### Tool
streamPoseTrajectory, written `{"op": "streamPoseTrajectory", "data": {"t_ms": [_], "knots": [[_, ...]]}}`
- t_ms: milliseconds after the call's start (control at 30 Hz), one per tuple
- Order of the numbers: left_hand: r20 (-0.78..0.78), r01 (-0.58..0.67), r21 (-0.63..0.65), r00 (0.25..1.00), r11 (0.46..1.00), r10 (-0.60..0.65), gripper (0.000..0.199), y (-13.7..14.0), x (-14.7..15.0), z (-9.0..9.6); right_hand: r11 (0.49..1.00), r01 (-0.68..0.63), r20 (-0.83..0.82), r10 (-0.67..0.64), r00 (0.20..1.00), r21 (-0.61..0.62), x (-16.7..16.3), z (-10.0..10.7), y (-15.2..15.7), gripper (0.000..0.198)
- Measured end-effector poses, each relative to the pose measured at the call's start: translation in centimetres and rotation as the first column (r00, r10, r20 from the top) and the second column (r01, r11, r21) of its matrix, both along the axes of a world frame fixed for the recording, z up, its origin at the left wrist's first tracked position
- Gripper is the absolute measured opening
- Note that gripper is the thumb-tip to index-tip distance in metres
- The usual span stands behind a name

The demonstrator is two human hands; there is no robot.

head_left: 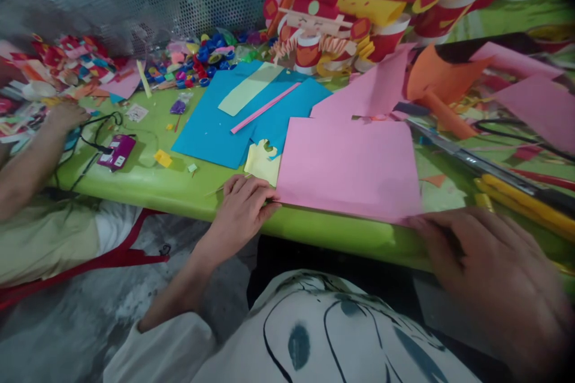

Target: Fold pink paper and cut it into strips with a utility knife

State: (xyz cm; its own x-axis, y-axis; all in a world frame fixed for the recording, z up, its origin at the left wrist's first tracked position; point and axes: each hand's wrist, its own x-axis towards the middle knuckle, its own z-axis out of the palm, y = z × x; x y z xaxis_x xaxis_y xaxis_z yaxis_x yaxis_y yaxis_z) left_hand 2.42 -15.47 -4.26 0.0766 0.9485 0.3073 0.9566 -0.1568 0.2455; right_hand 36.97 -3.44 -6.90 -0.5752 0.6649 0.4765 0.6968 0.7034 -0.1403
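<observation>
A rectangular sheet of pink paper [348, 164] lies at the table's front edge. My left hand [246, 203] pinches its near left corner between thumb and fingers. At the near right corner, my right hand [485, 257] has its thumb and fingertips closed on the paper; part of that hand is blurred. A torn piece of pale yellow paper [260, 161] sits just left of the pink sheet. Behind it lie blue sheets [211, 125], with a pale green strip [251, 88] and a narrow pink strip [266, 108] on top.
Paper-and-cup figures [309, 42] stand at the back. To the right are a yellow cutter [525, 203], orange paper [442, 81] and more pink paper [539, 105]. A purple device [117, 151] with a cable lies left, near another person's hand [65, 116].
</observation>
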Motion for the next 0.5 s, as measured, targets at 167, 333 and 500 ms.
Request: {"op": "streamPoseTrajectory", "data": {"t_ms": [167, 333, 500], "knots": [[0.061, -0.032, -0.057, 0.998, 0.998, 0.035, 0.019, 0.4, 0.1, 0.2, 0.988, 0.144, 0.039, -0.142, 0.989, -0.056, 0.3, -0.4, -0.5, 0.042], [0.139, -0.089, -0.112, 0.985, 0.99, 0.104, 0.014, 0.3, 0.4, 0.4, 0.984, 0.175, 0.005, -0.174, 0.985, -0.028, 0.1, -0.4, -1.1, 0.041], [0.239, -0.123, -0.162, 0.958, 0.979, 0.16, 0.01, 0.5, 0.3, 0.9, 0.973, 0.204, -0.042, -0.209, 0.977, -0.107, 0.1, -0.5, -1.1, 0.048]]}}
